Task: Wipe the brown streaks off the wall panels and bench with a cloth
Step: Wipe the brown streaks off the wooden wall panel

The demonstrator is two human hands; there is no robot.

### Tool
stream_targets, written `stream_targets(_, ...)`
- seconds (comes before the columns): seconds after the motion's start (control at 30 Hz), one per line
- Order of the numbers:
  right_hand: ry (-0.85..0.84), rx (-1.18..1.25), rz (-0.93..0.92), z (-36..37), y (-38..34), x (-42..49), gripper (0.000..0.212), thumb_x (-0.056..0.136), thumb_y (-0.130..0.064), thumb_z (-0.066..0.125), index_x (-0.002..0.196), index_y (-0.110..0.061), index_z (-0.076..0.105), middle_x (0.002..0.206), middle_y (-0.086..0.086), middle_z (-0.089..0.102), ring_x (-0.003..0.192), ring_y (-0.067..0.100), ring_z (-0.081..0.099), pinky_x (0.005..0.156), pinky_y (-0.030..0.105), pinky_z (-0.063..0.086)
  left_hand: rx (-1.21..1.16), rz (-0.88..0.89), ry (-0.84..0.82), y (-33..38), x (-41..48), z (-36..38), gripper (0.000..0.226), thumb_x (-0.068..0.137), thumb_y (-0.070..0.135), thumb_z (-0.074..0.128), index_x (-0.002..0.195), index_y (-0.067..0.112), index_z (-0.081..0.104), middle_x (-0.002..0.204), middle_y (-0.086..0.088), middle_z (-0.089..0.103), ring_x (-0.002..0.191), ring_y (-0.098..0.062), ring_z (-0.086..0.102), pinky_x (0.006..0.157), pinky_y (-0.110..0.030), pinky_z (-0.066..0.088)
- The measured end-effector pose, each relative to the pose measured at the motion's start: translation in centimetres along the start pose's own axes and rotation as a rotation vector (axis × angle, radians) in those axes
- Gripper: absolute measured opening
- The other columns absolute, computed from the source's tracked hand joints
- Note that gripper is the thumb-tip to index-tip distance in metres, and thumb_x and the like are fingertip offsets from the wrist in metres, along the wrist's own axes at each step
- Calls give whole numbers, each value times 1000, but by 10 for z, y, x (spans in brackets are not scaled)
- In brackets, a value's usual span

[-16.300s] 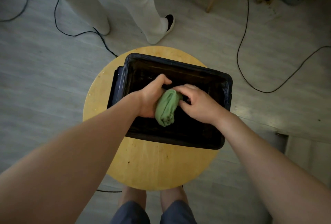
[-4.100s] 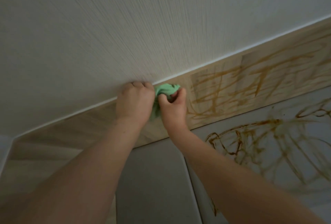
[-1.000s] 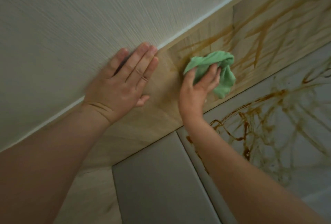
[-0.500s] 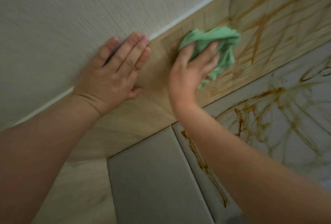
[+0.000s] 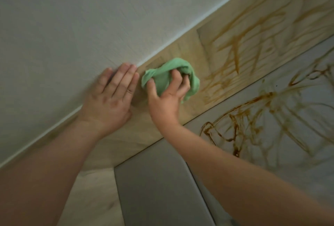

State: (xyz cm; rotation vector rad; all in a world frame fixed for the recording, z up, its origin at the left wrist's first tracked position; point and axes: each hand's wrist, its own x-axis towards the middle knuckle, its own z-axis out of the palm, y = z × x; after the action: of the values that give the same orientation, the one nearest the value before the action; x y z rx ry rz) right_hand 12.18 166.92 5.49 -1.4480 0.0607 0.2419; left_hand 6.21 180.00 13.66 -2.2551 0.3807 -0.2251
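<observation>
My right hand (image 5: pixel 167 97) grips a bunched green cloth (image 5: pixel 191 75) and holds it against the light wooden wall panel (image 5: pixel 180 48). Its fingers curl into the cloth's folds. My left hand (image 5: pixel 110 97) lies flat with straight fingers on the wall, across the white seam just left of the cloth. Brown streaks (image 5: pixel 236 48) cover the wooden panel to the right of the cloth. More brown streaks (image 5: pixel 253 122) run over the grey padded panel (image 5: pixel 298 102) below it.
Above the white seam is a pale textured wall (image 5: pixel 90 17). A second grey padded panel (image 5: pixel 155 186) without streaks sits below my right forearm. The wooden surface (image 5: pixel 94 193) continues down at the lower left.
My right hand has drawn the cloth down and left along the wooden panel, closer to my left hand. The left hand stays flat on the wall.
</observation>
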Motion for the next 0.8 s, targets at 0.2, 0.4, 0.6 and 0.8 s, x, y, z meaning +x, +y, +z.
stream_targets(0.2, 163, -15, -29, -46, -12, 56, 66, 90, -48, 73, 140, -40, 30, 160, -4, 8, 143, 32, 29, 115, 49, 37, -76, 116, 37, -17, 35, -30, 80, 81, 27, 50, 155, -1, 38, 161, -20, 37, 148, -37, 35, 125, -56, 18)
stream_targets(0.4, 183, 6, 40, -67, 6, 86, 72, 102, -55, 50, 159, -47, 7, 172, -8, -10, 158, 25, 10, 115, 39, 18, -42, 142, 55, -2, 124, -42, 84, 88, 28, 53, 158, -6, 23, 167, -22, 21, 156, -37, 18, 129, -49, 3)
stream_targets(0.6, 180, 111, 513, -92, 71, 124, 69, 105, -64, 23, 162, -43, -12, 174, -4, -7, 160, 28, 5, 127, 57, 11, 93, 36, -10, 27, 144, -28, 89, 100, 45, 34, 160, -5, -8, 170, -18, -15, 158, -33, -10, 122, -50, -22)
stream_targets(0.8, 160, 291, 718, -99, 150, 155, 91, 75, -85, 19, 154, -57, -14, 173, -8, 8, 154, 33, 25, 119, 62, 31, 6, 121, 30, 23, 170, -31, 85, 100, 40, 33, 162, 4, -11, 170, -21, -13, 158, -35, -10, 125, -48, -17)
